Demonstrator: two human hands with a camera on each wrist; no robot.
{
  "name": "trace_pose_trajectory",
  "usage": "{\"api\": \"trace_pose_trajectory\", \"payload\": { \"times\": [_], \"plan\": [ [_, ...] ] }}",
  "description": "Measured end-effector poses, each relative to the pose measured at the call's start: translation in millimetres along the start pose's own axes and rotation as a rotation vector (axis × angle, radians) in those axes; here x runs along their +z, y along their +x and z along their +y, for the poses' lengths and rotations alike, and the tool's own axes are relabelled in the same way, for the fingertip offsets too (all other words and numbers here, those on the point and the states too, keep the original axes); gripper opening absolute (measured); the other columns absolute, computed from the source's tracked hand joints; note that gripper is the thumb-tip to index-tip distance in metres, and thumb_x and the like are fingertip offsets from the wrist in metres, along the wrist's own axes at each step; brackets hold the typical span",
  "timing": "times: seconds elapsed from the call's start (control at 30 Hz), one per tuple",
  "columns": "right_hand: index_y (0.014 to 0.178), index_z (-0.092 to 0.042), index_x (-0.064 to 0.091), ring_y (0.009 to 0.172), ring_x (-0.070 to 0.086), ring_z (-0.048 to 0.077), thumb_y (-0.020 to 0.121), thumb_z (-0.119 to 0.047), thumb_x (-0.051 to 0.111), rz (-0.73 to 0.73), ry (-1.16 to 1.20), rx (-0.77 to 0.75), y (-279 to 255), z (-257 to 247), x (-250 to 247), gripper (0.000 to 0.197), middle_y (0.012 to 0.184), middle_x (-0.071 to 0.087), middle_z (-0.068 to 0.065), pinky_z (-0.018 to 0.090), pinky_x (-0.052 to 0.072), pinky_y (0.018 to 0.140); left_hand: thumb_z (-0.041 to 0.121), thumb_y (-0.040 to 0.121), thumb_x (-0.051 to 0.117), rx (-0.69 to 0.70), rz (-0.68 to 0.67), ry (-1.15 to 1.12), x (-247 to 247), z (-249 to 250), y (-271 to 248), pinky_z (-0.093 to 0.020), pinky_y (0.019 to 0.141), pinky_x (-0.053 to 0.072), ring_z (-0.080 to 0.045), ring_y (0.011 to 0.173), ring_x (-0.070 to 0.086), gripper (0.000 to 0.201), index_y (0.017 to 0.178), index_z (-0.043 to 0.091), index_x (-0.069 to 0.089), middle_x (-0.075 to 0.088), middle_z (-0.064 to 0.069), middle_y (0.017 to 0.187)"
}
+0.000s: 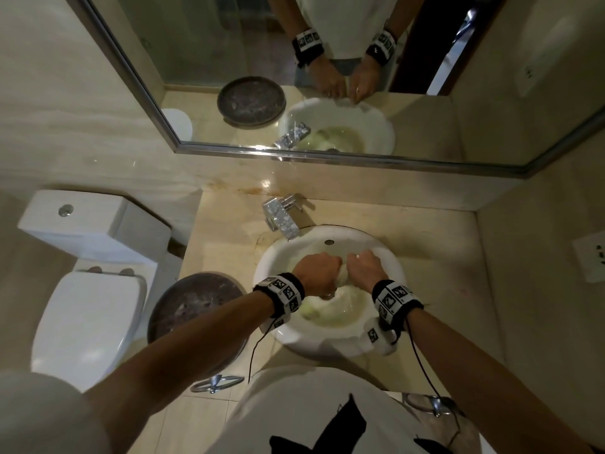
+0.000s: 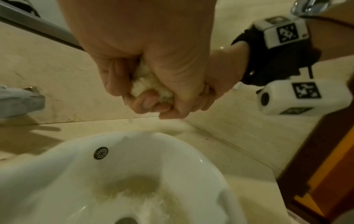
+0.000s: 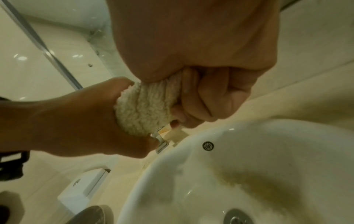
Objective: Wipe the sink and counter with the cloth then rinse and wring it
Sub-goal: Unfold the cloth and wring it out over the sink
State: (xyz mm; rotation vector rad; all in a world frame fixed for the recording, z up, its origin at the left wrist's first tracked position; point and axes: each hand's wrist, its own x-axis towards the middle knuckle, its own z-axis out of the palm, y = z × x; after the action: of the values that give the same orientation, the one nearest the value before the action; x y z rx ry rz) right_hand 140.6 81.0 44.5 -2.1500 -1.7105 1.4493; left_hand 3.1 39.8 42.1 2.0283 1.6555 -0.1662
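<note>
A cream fluffy cloth (image 1: pixel 342 276) is bunched into a tight roll above the white sink (image 1: pixel 278 257). My left hand (image 1: pixel 319 270) grips its left end and my right hand (image 1: pixel 365 267) grips its right end, fists almost touching. In the right wrist view the cloth (image 3: pixel 143 109) bulges between my right hand (image 3: pixel 201 97) and my left hand (image 3: pixel 91 118). The left wrist view shows the cloth (image 2: pixel 147 84) squeezed inside my left hand (image 2: pixel 149 84), with the right hand (image 2: pixel 214 87) behind it. Yellowish water (image 1: pixel 343 312) pools in the basin. The beige counter (image 1: pixel 438 257) surrounds the sink.
A chrome faucet (image 1: pixel 281 217) stands behind the basin, under a wall mirror (image 1: pixel 327 77). A dark round tray (image 1: pixel 190 306) sits on the counter left of the sink. A white toilet (image 1: pixel 88 290) is further left. A wall socket (image 1: pixel 592 257) is at the right.
</note>
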Motion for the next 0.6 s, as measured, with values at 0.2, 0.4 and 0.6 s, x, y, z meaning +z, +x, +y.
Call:
{"api": "trace_pose_trajectory", "payload": {
  "times": [0.2,0.4,0.6],
  "plan": [
    [0.092,0.003,0.063,0.049,0.049,0.023,0.098,-0.025,0.043,-0.139,0.123,0.178,8,9,15,0.035,0.072,0.061,0.020,0.023,0.033,0.048,0.028,0.084,0.069,0.076,0.003,0.097,5,-6,0,-0.030,0.056,0.039,-0.022,0.062,0.054,0.025,0.102,0.015,0.059,0.067,-0.004,0.083],
    [0.072,-0.009,0.051,0.043,0.033,0.016,0.097,-0.017,0.031,-0.309,0.260,0.292,-2,14,19,0.032,0.053,0.045,0.009,0.020,0.027,0.046,0.028,0.092,0.062,0.120,0.001,0.204,7,-10,-5,-0.033,0.058,0.036,-0.030,0.075,0.065,0.026,0.110,0.011,0.056,0.069,-0.009,0.090],
    [0.062,-0.019,0.044,0.037,0.022,0.010,0.098,-0.022,0.028,-0.454,0.495,0.346,-13,14,16,0.039,0.046,0.035,0.000,0.014,0.017,0.040,0.027,0.095,0.056,0.124,0.021,0.276,2,-10,-10,-0.032,0.059,0.037,-0.029,0.077,0.065,0.028,0.119,0.014,0.054,0.070,-0.007,0.094]
  ]
}}
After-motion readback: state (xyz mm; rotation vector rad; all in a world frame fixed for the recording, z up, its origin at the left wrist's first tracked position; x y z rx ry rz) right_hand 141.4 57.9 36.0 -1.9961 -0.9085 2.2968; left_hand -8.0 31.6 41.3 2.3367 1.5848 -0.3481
